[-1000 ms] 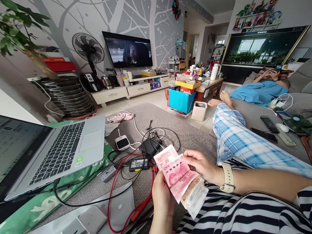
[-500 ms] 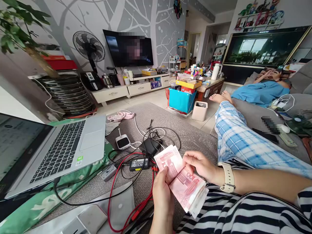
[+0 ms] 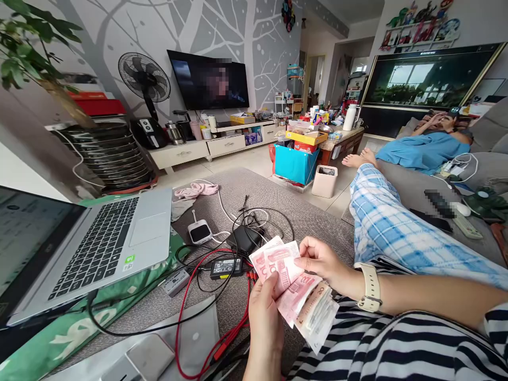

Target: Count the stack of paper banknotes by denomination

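Note:
My left hand (image 3: pixel 265 312) is closed on a folded stack of banknotes (image 3: pixel 296 304), its thumb pressing on the fold. Red 100 notes lie on top, and a brownish 20 note (image 3: pixel 315 301) with paler notes fans out below them, towards my striped shirt. My right hand (image 3: pixel 327 264), with a cream watch on its wrist, pinches the upper edge of a red 100 banknote (image 3: pixel 283 264) between thumb and fingers. That note overlaps the others at the top left. The left fingers behind the stack are hidden.
Left of my hands are an open laptop (image 3: pixel 130 233) on green cloth, tangled black and red cables (image 3: pixel 186 296), a power adapter (image 3: pixel 226 268) and a small white device (image 3: pixel 199 231). A person under a blue blanket (image 3: pixel 420 151) lies on the sofa at right.
My right hand has shifted a red 100 note up and left over the stack. The 20 note and paler notes beneath now show. The left hand stays nearly in place.

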A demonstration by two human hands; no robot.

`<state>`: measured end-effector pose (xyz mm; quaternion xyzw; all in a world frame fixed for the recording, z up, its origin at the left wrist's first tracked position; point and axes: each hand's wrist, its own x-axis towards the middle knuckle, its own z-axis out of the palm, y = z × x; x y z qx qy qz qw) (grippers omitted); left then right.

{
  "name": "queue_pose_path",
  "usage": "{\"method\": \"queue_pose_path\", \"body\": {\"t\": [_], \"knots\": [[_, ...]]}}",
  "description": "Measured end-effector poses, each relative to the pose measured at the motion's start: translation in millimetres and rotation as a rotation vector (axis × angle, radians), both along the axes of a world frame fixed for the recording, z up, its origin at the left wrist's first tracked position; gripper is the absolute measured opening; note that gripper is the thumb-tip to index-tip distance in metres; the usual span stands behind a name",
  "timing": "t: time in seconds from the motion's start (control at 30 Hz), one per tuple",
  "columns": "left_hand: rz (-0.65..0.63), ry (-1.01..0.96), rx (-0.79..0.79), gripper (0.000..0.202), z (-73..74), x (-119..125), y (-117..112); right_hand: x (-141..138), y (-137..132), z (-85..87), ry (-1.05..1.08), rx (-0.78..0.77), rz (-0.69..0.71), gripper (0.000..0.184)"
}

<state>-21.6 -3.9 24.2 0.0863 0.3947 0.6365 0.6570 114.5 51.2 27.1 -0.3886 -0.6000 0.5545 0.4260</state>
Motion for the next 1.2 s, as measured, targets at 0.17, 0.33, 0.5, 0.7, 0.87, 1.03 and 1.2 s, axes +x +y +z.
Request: {"method": "queue_pose_path", "body": {"t": [0.17,0.33,0.5,0.7,0.87,1.03,1.2], "knots": [[0.004,0.025,-0.026,0.031,-2.6,0.5,1.2,-1.3,0.8,-2.2,0.065,-0.040,-0.010,0.032],[0.010,0.031,-0.045,0.033,-5.2,0.7,2.2,-4.6,-3.7,7.4,0.077,-0.052,0.002,0.032],[-0.003,0.039,-0.050,0.035,-5.7,0.5,2.4,-5.6,-6.2,13.1,0.062,-0.071,0.000,0.032],[0.015,0.039,-0.035,0.032,-5.8,1.3,2.8,-3.7,-3.5,6.9,0.054,-0.031,0.008,0.030],[-0.014,0.026,-0.010,0.035,-6.5,0.7,2.5,-1.9,-4.5,7.4,0.048,-0.012,0.007,0.029],[-0.015,0.006,-0.032,0.033,-11.6,0.3,5.6,-0.4,-5.4,8.7,0.042,0.000,-0.006,0.030],[-0.019,-0.010,-0.016,0.033,-12.8,0.5,5.7,0.9,-5.5,7.0,0.041,0.020,0.006,0.029]]}}
